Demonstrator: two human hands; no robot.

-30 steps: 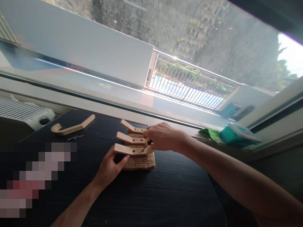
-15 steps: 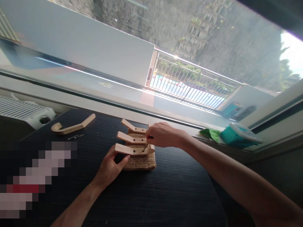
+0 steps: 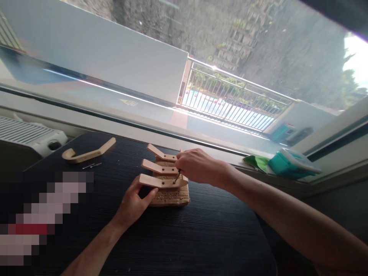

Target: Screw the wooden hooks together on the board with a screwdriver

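Observation:
Three pale bent wooden hooks (image 3: 155,182) lie side by side across a brown block (image 3: 171,197) that looks like stacked cardboard dotted with small holes. My left hand (image 3: 138,195) grips the block's left side, thumb on top, fingers partly hidden behind the nearest hook's end. In the closed fingers of my right hand (image 3: 191,165) is a thin dark metal tool (image 3: 178,176). Its tip meets the right-hand screw hole of the nearest hook; its upper part is hidden in the hand. The right ends of the farther hooks are covered by that hand.
Another wooden hook (image 3: 89,153) lies at the left on the black table (image 3: 201,237), with small thin metal pieces (image 3: 92,166) near it. A radiator (image 3: 31,134) stands beyond the left edge. A green cloth (image 3: 255,163) and a teal container (image 3: 290,165) rest on the windowsill.
My right hand has shifted and turned slightly around the tool, showing more of its shaft. The tip remains at the same hole. My left hand and the block have stayed put.

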